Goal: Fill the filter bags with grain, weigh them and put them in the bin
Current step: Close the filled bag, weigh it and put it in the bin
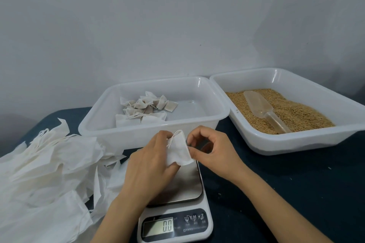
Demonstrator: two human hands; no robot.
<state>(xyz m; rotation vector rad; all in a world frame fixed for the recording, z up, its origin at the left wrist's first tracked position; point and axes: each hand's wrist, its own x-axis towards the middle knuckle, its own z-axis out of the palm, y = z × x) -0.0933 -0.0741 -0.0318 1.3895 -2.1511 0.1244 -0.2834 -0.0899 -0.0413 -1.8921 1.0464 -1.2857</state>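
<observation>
The scale [175, 223] sits closest, at the bottom edge, its display [158, 227] reading 0.0 and its steel plate [185, 183] bare. Just above the plate both hands hold one white bag [178, 150]. The left hand [150, 165] grips the bag's left side, fingers curled beneath it. The right hand [213, 154] pinches the right edge between thumb and forefinger, the other fingers loosely bent. The bag looks flat, and its string [173, 138] trails from the top corner.

A loose pile of empty bags [49, 167] spreads over the table [296, 193] to the left. Behind the hands stands the white bin [138, 136], with a cluster of filled bags [148, 106] in its left half. To its right, just beside it, a white tray [296, 142] holds grain [292, 112], and a clear scoop [262, 110] lies on top of the grain, handle toward the person.
</observation>
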